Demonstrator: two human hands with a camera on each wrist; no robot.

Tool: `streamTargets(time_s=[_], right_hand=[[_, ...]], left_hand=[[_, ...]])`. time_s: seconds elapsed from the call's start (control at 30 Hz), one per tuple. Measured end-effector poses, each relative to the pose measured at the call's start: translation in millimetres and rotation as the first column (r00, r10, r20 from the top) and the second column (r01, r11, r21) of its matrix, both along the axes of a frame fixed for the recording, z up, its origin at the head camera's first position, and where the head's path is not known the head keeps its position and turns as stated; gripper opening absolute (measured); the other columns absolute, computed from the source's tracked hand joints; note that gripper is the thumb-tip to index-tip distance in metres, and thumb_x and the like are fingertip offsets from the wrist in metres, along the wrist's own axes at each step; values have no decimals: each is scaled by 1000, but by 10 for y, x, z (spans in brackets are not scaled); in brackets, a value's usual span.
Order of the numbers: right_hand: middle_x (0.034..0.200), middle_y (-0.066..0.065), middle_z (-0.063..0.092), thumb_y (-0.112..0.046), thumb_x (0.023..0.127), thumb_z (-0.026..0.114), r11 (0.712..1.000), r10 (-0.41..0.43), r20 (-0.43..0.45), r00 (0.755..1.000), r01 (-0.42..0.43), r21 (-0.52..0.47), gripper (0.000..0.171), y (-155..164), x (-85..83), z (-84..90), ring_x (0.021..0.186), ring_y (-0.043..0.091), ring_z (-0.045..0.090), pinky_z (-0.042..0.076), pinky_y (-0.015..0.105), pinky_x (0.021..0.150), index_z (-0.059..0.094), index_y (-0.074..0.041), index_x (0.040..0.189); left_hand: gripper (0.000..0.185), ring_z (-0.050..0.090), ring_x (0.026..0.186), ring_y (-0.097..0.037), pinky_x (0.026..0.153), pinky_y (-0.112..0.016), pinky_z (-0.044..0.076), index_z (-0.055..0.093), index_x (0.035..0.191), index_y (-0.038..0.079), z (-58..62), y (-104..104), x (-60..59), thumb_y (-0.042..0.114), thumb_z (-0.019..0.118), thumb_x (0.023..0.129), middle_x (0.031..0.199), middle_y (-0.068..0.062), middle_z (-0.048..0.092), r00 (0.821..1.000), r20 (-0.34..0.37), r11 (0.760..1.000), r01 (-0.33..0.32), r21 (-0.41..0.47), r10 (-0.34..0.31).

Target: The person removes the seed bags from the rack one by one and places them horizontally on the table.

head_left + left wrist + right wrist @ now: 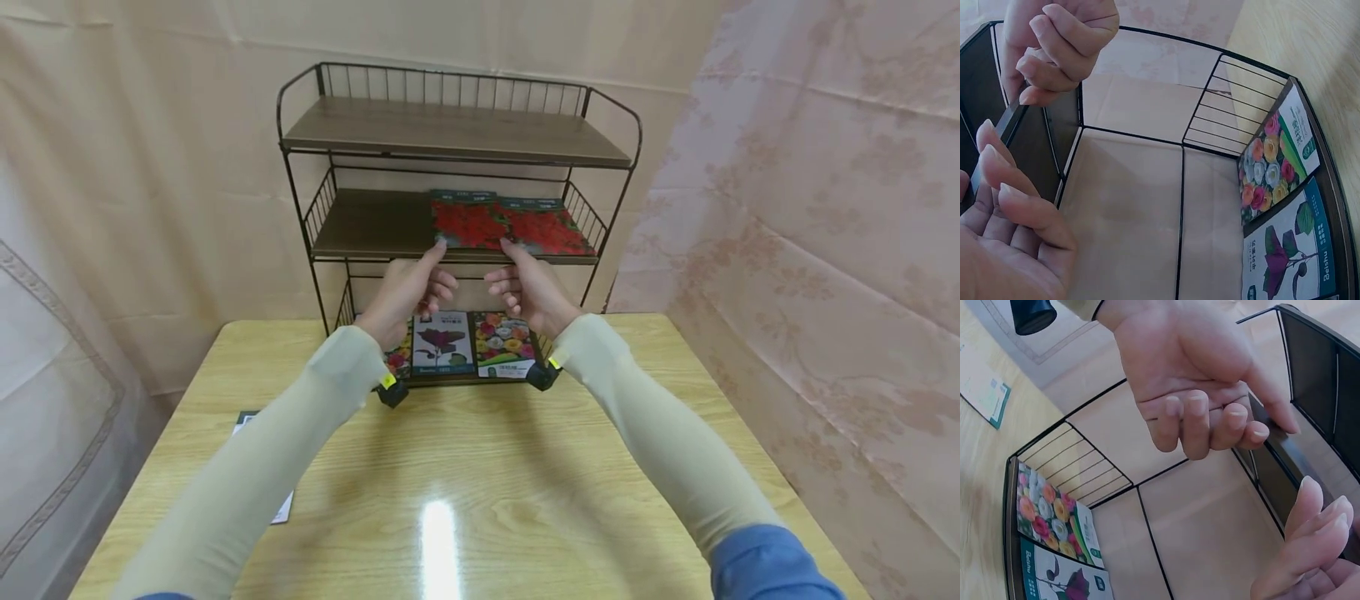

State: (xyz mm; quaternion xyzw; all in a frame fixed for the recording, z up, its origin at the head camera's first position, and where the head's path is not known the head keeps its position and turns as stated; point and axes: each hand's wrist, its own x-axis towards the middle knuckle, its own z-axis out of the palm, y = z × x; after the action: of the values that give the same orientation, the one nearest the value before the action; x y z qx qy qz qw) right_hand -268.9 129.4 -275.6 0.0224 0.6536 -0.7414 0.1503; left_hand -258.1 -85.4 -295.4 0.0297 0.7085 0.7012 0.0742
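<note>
Two flat packets with red-flower pictures lie side by side on the middle shelf [375, 221] of a wire rack. My left hand [405, 296] has its thumb at the lower left corner of the left red-flower packet [465, 223]. At that packet's lower right corner rests the thumb of my right hand [536, 292], close to the right red-flower packet [553, 232]. The other fingers of both hands curl loosely below the shelf's front edge, nothing in them, as the wrist views show. Whether the thumbs press down is unclear.
On the bottom tier stand a rose-picture packet [504, 342], a purple-flower packet [444, 342] and a partly hidden flower packet [399, 357]. The top shelf [450, 125] overhangs the middle one. A white sheet [283, 510] lies on the table [465, 450], partly behind my left sleeve.
</note>
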Motion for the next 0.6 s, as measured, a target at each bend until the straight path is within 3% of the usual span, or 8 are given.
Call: streamTargets(time_s=[0.2, 0.4, 0.6], right_hand=[[69, 1, 62, -43, 107, 46, 996, 6, 27, 1000, -3, -90, 45, -7, -22, 16, 46, 7, 40, 32, 20, 44, 65, -4, 95], [66, 2, 61, -35, 107, 45, 990, 49, 39, 998, -44, -133, 45, 33, 8, 44, 46, 8, 38, 31, 19, 42, 68, -5, 83], [67, 1, 64, -29, 108, 48, 985, 85, 31, 996, -79, -153, 38, 105, 54, 63, 45, 7, 38, 30, 19, 42, 69, -7, 86]], left_hand=[[64, 50, 51, -9, 54, -25, 39, 73, 100, 1, 50, 8, -4, 62, 56, 100, 73, 0, 69, 999, 32, 1000, -11, 14, 10], [63, 50, 50, -9, 53, -24, 40, 73, 105, -3, 79, 17, 18, 57, 56, 102, 73, 0, 69, 999, 34, 999, -3, 32, 2], [42, 50, 50, -8, 50, -21, 40, 74, 104, 0, 98, 25, 25, 38, 58, 106, 77, -2, 71, 1000, 4, 990, 22, 136, -23]])
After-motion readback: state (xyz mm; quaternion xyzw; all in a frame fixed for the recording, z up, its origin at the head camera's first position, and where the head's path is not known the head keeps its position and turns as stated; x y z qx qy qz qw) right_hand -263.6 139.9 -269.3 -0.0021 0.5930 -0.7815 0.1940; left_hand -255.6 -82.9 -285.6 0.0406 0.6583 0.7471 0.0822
